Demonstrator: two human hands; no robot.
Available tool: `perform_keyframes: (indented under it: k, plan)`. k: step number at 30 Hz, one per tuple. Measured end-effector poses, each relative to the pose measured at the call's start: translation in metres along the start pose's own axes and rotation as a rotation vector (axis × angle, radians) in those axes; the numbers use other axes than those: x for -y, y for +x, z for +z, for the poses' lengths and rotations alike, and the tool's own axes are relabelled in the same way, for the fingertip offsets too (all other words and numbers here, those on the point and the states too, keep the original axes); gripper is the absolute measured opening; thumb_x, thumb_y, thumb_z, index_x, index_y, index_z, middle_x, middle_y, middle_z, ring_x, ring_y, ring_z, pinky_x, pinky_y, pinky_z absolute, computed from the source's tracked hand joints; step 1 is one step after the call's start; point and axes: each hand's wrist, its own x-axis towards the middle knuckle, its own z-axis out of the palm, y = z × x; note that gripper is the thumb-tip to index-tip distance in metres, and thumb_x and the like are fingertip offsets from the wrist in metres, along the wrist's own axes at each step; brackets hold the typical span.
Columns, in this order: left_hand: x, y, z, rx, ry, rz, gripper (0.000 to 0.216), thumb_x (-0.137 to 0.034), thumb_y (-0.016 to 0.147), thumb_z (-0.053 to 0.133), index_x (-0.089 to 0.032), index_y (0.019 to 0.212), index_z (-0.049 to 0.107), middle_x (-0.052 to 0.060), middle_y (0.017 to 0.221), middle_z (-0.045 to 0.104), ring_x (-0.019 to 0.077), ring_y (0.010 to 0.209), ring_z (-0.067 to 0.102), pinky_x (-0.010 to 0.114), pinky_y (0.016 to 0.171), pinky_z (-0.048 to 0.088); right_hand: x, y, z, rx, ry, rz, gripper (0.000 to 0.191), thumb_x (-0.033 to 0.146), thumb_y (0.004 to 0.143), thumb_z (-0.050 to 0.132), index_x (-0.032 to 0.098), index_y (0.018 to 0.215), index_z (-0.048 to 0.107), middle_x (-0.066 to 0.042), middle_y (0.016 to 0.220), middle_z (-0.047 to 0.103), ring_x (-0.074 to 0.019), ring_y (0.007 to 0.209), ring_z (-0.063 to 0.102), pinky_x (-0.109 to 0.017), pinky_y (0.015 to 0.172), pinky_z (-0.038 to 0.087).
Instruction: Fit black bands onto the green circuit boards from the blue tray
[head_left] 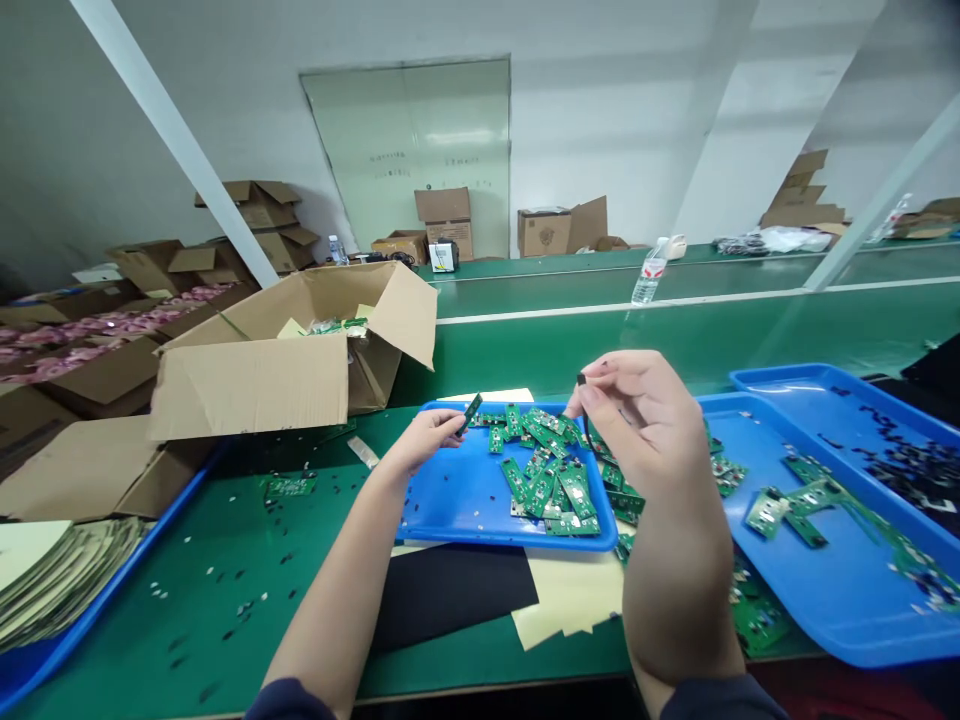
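My left hand [426, 436] pinches a small green circuit board [472, 407] over the left end of a blue tray [457, 500]. Several more green boards [547, 470] lie heaped in that tray. My right hand [637, 420] is raised above the tray's right side, fingers closed on a small black part [581, 380] at the fingertips.
A second blue tray [825, 590] with boards and a third with black parts [911, 465] sit to the right. An open cardboard box [292, 350] stands at left, beside flattened cardboard. A black sheet [450, 590] and pale sheets lie under the tray. A water bottle [649, 272] stands behind.
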Motion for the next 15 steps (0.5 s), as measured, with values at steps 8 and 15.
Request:
perform_keyframes:
  k: [8, 15]
  plan:
    - [-0.097, -0.044, 0.002, 0.038, -0.653, 0.157, 0.026, -0.037, 0.075, 0.066, -0.012, 0.082, 0.069, 0.002, 0.069, 0.059, 0.0123, 0.063, 0.054, 0.024, 0.057, 0.046, -0.002, 0.0, 0.022, -0.006, 0.042, 0.125, 0.028, 0.019, 0.081, 0.061, 0.023, 0.105, 0.048, -0.001, 0.089, 0.061, -0.0136, 0.08, 0.066, -0.028, 0.07, 0.058]
    - [-0.105, -0.052, 0.001, -0.092, -0.362, 0.271, 0.019, -0.027, 0.08, 0.057, -0.015, 0.085, 0.072, 0.0, 0.068, 0.057, 0.0093, 0.058, 0.048, 0.023, 0.057, 0.042, -0.006, 0.0, 0.03, -0.063, -0.018, 0.096, 0.027, 0.019, 0.081, 0.06, 0.023, 0.105, 0.048, -0.002, 0.092, 0.062, -0.0146, 0.083, 0.065, -0.029, 0.07, 0.058]
